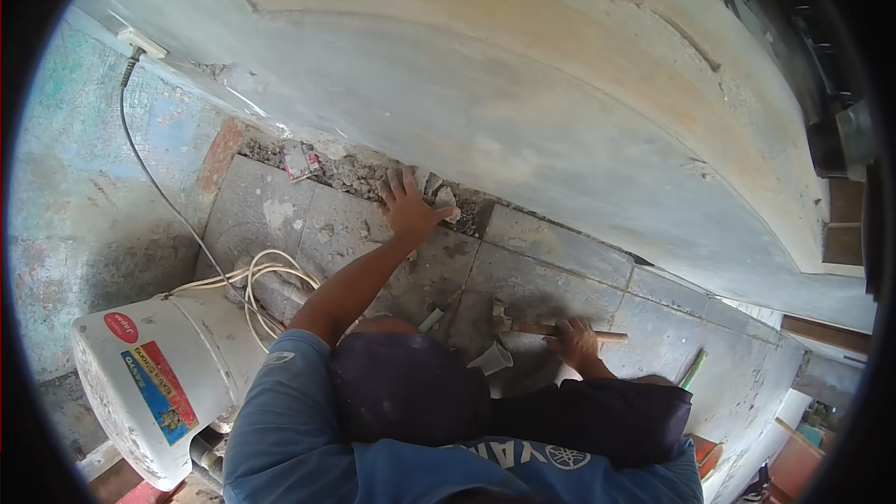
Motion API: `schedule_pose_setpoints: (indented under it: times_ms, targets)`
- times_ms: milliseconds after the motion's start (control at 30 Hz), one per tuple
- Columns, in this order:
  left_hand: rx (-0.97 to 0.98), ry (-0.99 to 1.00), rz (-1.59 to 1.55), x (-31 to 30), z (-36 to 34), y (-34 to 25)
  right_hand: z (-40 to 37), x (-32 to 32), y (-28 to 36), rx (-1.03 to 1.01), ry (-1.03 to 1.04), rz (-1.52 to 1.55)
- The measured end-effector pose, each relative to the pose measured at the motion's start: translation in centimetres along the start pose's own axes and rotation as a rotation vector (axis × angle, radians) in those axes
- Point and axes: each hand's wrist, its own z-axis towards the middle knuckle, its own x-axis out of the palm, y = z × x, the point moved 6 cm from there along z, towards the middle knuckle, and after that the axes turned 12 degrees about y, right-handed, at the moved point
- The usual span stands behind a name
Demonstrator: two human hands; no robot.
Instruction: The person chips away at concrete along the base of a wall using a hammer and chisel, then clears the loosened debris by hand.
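Observation:
My left hand (411, 211) reaches down to the strip of broken rubble (350, 177) between the floor tiles and the wall. Its fingers are spread, with the thumb beside a pale loose chunk (446, 200). Around the wooden handle of a hammer (534, 328), my right hand (573, 345) is closed. The hammer lies low over the grey tiles (551, 285), its dusty head pointing left. A white cup-like piece (493, 358) sits near my knee, close to the hammer head.
A white water pump housing (140, 383) with coiled cable (266, 266) stands at the left. Its dark cord runs to a wall socket (142, 43). A curved plastered wall (448, 112) borders the rubble, where a crumpled packet (301, 164) lies. A green stick (693, 369) is at the right.

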Motion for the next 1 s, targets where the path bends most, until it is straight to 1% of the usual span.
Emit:
schedule_pose_setpoints:
  times_ms: [33, 67, 100, 133, 167, 233, 267, 300, 367, 400, 467, 500, 533, 567, 600, 667, 733, 767, 800, 833, 867, 900, 933, 967, 1000]
  targets:
    - [-0.002, 0.019, 0.050, -0.1, -0.2, -0.3, 0.0, -0.5, 0.3, -0.040, -0.046, 0.005]
    - [-0.004, 0.036, 0.100, 0.1, -0.2, -0.4, 0.2, -0.6, 0.0, -0.045, -0.041, -0.006]
    - [-0.012, 0.038, 0.092, 0.5, -0.2, -0.1, 0.0, -0.9, -0.3, -0.073, -0.090, -0.015]
    - [0.039, 0.007, 0.075, 0.6, -0.3, -0.2, 0.1, -1.3, -0.5, -0.103, -0.142, -0.023]
    - [0.091, -0.027, 0.059, 0.5, -0.2, -0.3, 0.5, -2.0, -0.7, -0.109, -0.139, -0.030]
    - [0.078, -0.002, 0.069, 0.2, -0.2, -0.5, 0.6, -5.0, 0.5, -0.230, -0.171, -0.020]
    - [0.070, 0.024, 0.085, 0.0, -0.2, -0.4, 1.1, -6.7, 1.1, -0.234, -0.169, -0.020]
    - [0.064, 0.027, 0.087, 0.1, -0.1, 0.1, 1.8, -8.3, 2.1, -0.284, -0.076, -0.028]
    - [0.204, 0.018, -0.003, 0.5, -0.1, 0.6, 3.3, -11.0, 4.0, -0.362, 0.082, -0.013]
    - [0.196, 0.020, 0.001, 0.9, -0.2, 1.2, 4.9, -11.7, 4.4, -0.260, 0.247, 0.042]
    - [0.328, 0.053, -0.148, 1.4, -0.4, 1.7, 8.3, -13.9, 6.9, -0.204, 0.331, 0.085]
    - [0.315, 0.050, -0.141, 0.9, -0.7, 1.9, 10.8, -13.7, 7.7, -0.176, 0.360, 0.120]
    - [0.391, 0.008, -0.135, -0.3, -1.3, 1.2, 13.3, -13.1, 8.5, -0.147, 0.389, 0.153]
    - [0.469, -0.036, -0.131, -1.3, -1.6, 0.8, 15.9, -12.2, 9.5, -0.070, 0.404, 0.263]
    - [0.463, -0.042, -0.130, -1.7, -1.1, 1.4, 18.4, -10.7, 10.5, 0.010, 0.417, 0.370]
    - [0.385, -0.447, -0.099, -4.4, -0.1, 3.3, 23.7, -6.5, 11.6, 0.085, 0.310, 0.420]
    - [0.151, -0.569, -0.135, -5.6, 3.0, 7.6, 26.1, -4.8, 14.2, 0.244, 0.197, 0.559]
    - [0.073, -0.583, -0.137, -6.1, 4.8, 9.8, 27.2, -3.9, 16.1, 0.243, 0.198, 0.557]
    - [-0.004, -0.593, -0.138, -6.5, 6.1, 11.8, 27.6, -3.3, 17.0, 0.395, 0.092, 0.591]
    - [-0.006, -0.593, -0.140, -6.9, 7.0, 13.2, 27.5, -3.0, 17.5, 0.545, -0.017, 0.620]
    - [0.019, -0.470, -0.230, -6.8, 8.3, 14.4, 27.9, -2.9, 18.6, 0.541, -0.017, 0.614]
    - [0.045, -0.344, -0.318, -6.2, 9.2, 15.2, 27.7, -2.9, 19.1, 0.612, -0.081, 0.665]
    - [0.044, -0.344, -0.321, -5.7, 9.4, 15.5, 27.4, -3.1, 19.4, 0.684, -0.147, 0.718]
    - [0.066, -0.343, -0.298, -5.1, 9.2, 15.2, 27.9, -2.7, 19.4, 0.684, -0.148, 0.714]
    - [0.089, -0.342, -0.274, -4.7, 9.1, 15.1, 28.4, -2.4, 19.3, 0.718, -0.193, 0.719]
